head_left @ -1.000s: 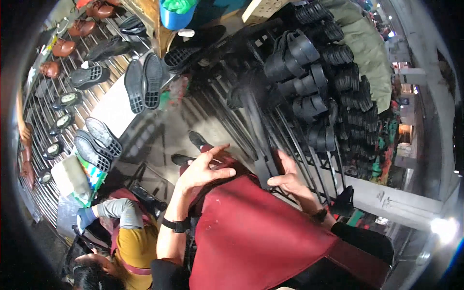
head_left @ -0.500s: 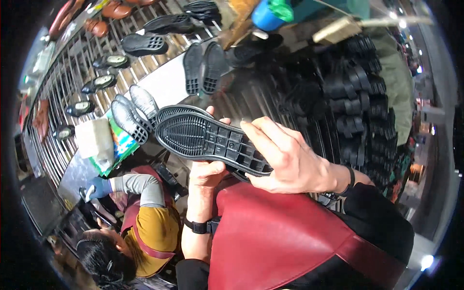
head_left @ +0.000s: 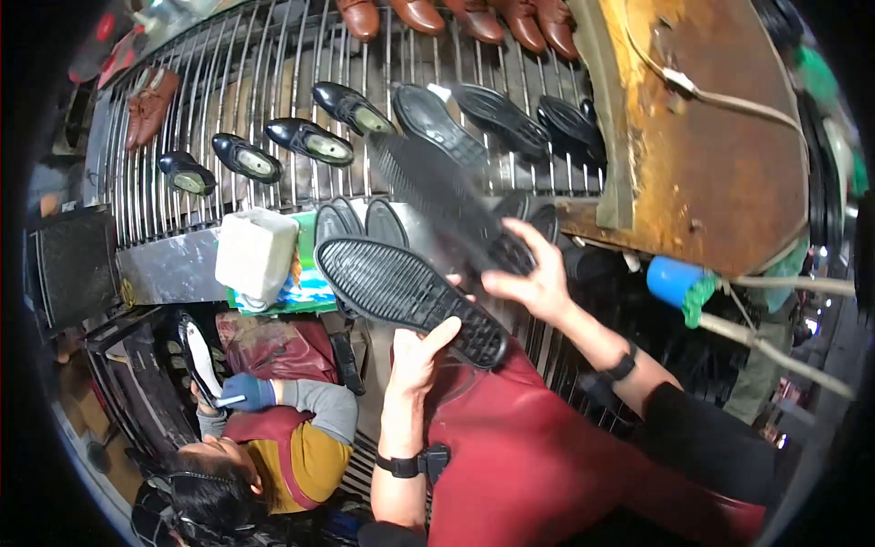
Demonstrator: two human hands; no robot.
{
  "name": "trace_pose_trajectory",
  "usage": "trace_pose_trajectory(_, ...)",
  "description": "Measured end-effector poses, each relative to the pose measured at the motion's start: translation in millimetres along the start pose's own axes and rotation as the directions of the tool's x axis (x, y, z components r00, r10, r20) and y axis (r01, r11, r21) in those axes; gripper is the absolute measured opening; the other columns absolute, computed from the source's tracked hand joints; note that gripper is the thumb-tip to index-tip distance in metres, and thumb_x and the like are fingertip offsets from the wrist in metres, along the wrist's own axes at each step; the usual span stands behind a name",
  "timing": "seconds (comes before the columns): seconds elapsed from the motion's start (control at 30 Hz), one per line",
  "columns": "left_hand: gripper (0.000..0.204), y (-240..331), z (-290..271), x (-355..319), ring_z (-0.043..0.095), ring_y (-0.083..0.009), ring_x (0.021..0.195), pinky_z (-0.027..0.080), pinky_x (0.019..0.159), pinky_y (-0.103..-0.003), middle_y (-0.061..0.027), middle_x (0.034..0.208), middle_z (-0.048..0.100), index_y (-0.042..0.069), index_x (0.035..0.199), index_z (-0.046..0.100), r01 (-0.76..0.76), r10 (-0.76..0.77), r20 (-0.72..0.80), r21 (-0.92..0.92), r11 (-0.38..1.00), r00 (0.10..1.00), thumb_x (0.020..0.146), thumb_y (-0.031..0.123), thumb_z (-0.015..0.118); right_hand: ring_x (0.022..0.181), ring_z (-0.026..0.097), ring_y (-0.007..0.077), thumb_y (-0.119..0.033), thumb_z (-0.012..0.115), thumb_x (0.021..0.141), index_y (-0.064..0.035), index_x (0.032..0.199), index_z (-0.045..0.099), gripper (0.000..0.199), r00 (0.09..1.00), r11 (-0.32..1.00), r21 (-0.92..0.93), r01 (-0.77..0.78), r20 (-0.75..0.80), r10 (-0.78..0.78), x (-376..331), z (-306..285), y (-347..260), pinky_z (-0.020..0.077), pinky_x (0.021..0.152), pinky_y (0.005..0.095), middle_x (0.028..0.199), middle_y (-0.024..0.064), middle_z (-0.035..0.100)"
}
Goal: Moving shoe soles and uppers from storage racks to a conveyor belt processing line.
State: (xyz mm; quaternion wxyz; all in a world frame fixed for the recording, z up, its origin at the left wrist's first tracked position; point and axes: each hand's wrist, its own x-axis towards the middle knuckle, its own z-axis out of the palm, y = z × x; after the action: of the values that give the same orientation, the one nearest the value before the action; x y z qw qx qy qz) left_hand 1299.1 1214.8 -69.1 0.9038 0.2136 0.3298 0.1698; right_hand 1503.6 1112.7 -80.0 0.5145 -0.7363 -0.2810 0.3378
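Observation:
My left hand (head_left: 417, 360) grips a black shoe sole (head_left: 387, 278) near its heel end, thumb on top, with the ribbed tread facing up. Just beyond it, a second black sole (head_left: 428, 187) is smeared by motion. My right hand (head_left: 538, 273) has hold of this one at its lower end, with thumb and fingers on either side. The two soles are apart. Past the left-hand sole, more dark soles (head_left: 385, 219) rest at the near edge of the rack, partly hidden.
A barred metal rack (head_left: 301, 73) bears black shoes (head_left: 310, 141), loose soles (head_left: 437, 123) and brown shoes (head_left: 474, 18). A white block (head_left: 255, 255) lies on the near ledge. At right are a worn wooden board (head_left: 711, 155) and a blue container (head_left: 679, 281). Lower left, a co-worker (head_left: 301, 447) handles a shoe piece.
The two soles, held together before, are now separate, one in each hand. My right hand has lifted its sole away toward the rack. The view has swung toward the rack.

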Motion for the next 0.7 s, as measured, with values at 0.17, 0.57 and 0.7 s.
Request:
trace_pose_trajectory(0.17,0.045,19.8,-25.7,4.6,0.073,-0.0308,0.104,0.060,0.093,-0.043,-0.0204,0.121,0.071,-0.005,0.130,0.058,-0.126,0.125,-0.302,0.014,0.992,0.945,0.087,0.000,0.068,0.115,0.066,0.0351,-0.029,0.093,0.062,0.0072,0.132,0.059,0.086,0.964,0.936,-0.310,0.170,-0.144,-0.223,208.4,94.8,41.4,0.0523,0.100,0.0406,0.125,0.0220,0.066)
trace_pose_trajectory(0.57,0.039,48.9,-50.5,26.2,0.072,-0.0353,0.104,0.061,0.091,-0.044,-0.0249,0.119,0.069,-0.011,0.127,0.057,-0.246,0.156,-0.457,-0.143,0.959,0.876,0.090,0.000,0.061,0.120,0.063,0.0416,-0.041,0.088,0.070,0.0093,0.122,0.063,0.076,0.995,0.678,-0.733,0.055,-0.015,-0.098,342.9,213.0,71.9,0.0520,0.105,0.0461,0.126,0.0296,0.064)
trace_pose_trajectory(0.7,0.038,68.7,-51.8,47.4,0.072,-0.0340,0.104,0.061,0.090,-0.042,-0.0254,0.120,0.069,-0.012,0.127,0.057,-0.236,0.140,-0.393,-0.209,0.949,0.909,0.092,0.000,0.060,0.133,0.052,0.0417,-0.043,0.085,0.074,0.0099,0.142,0.048,0.094,0.991,0.623,-0.782,0.022,0.097,0.088,353.4,196.7,68.7,0.0425,0.114,0.0481,0.138,0.0304,0.055)
